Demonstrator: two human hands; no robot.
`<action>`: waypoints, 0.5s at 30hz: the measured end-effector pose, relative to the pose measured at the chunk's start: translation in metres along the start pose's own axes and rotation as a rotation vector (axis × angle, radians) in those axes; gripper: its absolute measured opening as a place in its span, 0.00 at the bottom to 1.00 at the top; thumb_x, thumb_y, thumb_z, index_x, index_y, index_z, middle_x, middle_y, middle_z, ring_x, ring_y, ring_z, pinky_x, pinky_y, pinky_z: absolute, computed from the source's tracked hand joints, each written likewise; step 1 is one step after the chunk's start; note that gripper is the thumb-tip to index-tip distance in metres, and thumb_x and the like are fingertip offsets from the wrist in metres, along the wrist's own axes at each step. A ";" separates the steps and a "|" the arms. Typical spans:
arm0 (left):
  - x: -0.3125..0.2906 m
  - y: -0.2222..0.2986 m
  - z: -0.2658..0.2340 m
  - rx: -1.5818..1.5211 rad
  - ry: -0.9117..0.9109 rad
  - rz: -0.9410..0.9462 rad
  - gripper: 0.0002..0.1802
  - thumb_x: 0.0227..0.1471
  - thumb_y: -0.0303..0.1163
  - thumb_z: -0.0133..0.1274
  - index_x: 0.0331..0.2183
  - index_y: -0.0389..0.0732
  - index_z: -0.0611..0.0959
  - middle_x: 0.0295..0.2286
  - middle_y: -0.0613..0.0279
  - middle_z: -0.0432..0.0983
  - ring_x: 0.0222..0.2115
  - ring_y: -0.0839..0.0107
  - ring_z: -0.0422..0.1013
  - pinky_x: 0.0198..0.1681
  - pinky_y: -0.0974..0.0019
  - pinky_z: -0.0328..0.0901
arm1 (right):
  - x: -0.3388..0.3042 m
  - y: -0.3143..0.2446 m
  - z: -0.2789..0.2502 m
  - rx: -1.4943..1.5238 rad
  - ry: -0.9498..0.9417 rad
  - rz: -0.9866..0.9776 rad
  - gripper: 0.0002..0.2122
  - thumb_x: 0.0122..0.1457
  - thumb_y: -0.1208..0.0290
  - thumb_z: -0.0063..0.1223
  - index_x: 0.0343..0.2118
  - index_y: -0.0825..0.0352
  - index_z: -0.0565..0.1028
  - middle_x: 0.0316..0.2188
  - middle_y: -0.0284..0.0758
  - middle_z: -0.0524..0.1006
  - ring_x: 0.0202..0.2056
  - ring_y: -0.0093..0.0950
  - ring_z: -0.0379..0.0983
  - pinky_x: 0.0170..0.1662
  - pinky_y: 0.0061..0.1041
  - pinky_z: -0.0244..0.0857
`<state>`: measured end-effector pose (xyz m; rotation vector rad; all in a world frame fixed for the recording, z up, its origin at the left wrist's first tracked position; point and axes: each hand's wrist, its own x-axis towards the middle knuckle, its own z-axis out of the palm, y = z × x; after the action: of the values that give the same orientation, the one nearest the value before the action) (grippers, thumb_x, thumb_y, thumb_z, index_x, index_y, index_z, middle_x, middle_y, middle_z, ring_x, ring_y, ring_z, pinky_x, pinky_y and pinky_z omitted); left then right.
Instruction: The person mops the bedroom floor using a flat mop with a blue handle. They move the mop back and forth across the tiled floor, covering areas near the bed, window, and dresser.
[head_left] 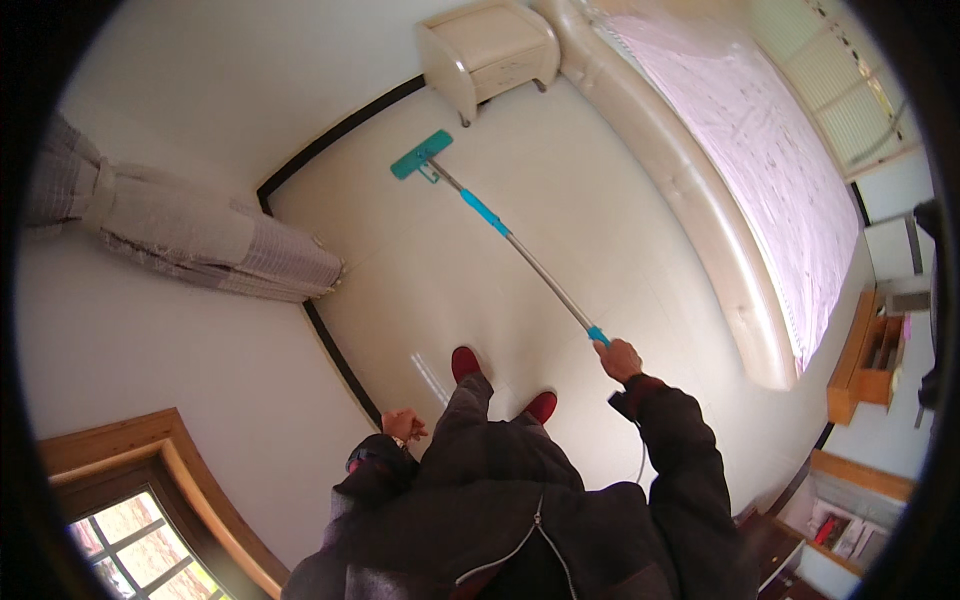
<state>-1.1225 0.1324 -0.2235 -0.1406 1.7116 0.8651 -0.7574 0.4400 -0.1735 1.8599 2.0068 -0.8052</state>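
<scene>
My right hand is wrapped round the upper end of a flat mop, which has a silver pole with blue grips. The pole slants away to the far left across the pale floor. At its far end a teal rectangular mop head lies by the floor's dark border, left of the nightstand. My left hand hangs at my left side near the wall, its fingers loosely curled in and nothing visible in them.
A cream nightstand and a bed with a padded cream frame stand at the far side and right. A gathered curtain hangs at left above a dark baseboard. A wooden-framed window is lower left.
</scene>
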 end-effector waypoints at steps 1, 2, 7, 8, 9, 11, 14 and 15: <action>-0.003 0.002 0.010 0.037 -0.020 0.013 0.12 0.45 0.31 0.47 0.18 0.33 0.75 0.15 0.54 0.72 0.13 0.64 0.71 0.12 0.67 0.62 | -0.018 0.027 -0.002 -0.016 0.000 0.024 0.26 0.53 0.45 0.39 0.26 0.70 0.73 0.27 0.51 0.74 0.33 0.49 0.71 0.35 0.45 0.64; -0.005 0.005 0.020 0.077 -0.040 0.025 0.12 0.45 0.31 0.48 0.18 0.33 0.75 0.15 0.54 0.72 0.13 0.64 0.71 0.12 0.67 0.62 | -0.035 0.053 -0.002 -0.034 0.004 0.075 0.27 0.53 0.44 0.39 0.26 0.70 0.73 0.27 0.51 0.74 0.32 0.48 0.71 0.35 0.44 0.64; -0.016 0.000 0.074 0.207 -0.140 0.035 0.10 0.45 0.29 0.45 0.22 0.32 0.76 0.16 0.53 0.72 0.12 0.64 0.70 0.12 0.66 0.63 | -0.136 0.178 0.016 -0.091 0.007 0.210 0.27 0.54 0.44 0.36 0.27 0.69 0.72 0.26 0.48 0.75 0.32 0.46 0.72 0.35 0.42 0.65; -0.016 -0.001 0.083 0.229 -0.175 0.034 0.10 0.45 0.29 0.45 0.22 0.32 0.76 0.16 0.53 0.72 0.12 0.64 0.70 0.11 0.66 0.63 | -0.159 0.200 0.024 -0.078 -0.012 0.257 0.27 0.54 0.43 0.36 0.28 0.68 0.71 0.26 0.48 0.75 0.32 0.46 0.72 0.36 0.42 0.65; -0.013 -0.002 0.093 0.256 -0.186 0.032 0.10 0.45 0.29 0.46 0.23 0.32 0.76 0.16 0.53 0.72 0.12 0.64 0.70 0.12 0.66 0.63 | -0.179 0.219 0.036 -0.075 -0.023 0.312 0.27 0.54 0.43 0.35 0.28 0.68 0.71 0.26 0.48 0.75 0.32 0.47 0.72 0.36 0.43 0.65; -0.012 -0.006 0.115 0.322 -0.200 0.015 0.09 0.46 0.29 0.48 0.23 0.32 0.76 0.16 0.53 0.72 0.13 0.64 0.70 0.13 0.65 0.63 | -0.227 0.253 0.057 -0.076 -0.030 0.395 0.27 0.54 0.42 0.34 0.28 0.68 0.71 0.26 0.49 0.75 0.32 0.47 0.72 0.36 0.44 0.65; -0.009 -0.004 0.146 0.392 -0.271 0.058 0.10 0.47 0.29 0.46 0.23 0.32 0.77 0.17 0.53 0.72 0.13 0.64 0.70 0.13 0.64 0.63 | -0.301 0.287 0.092 -0.028 0.026 0.522 0.28 0.54 0.42 0.34 0.27 0.69 0.70 0.25 0.49 0.74 0.30 0.48 0.72 0.35 0.45 0.65; -0.008 -0.001 0.153 0.428 -0.307 0.074 0.10 0.47 0.28 0.46 0.24 0.31 0.77 0.17 0.52 0.72 0.13 0.64 0.70 0.12 0.64 0.63 | -0.324 0.293 0.103 0.010 0.009 0.577 0.28 0.54 0.42 0.34 0.27 0.69 0.70 0.24 0.49 0.74 0.30 0.47 0.71 0.35 0.46 0.65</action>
<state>-0.9982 0.2223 -0.2283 0.3294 1.5778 0.5232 -0.4467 0.1187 -0.1340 2.2746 1.3417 -0.6319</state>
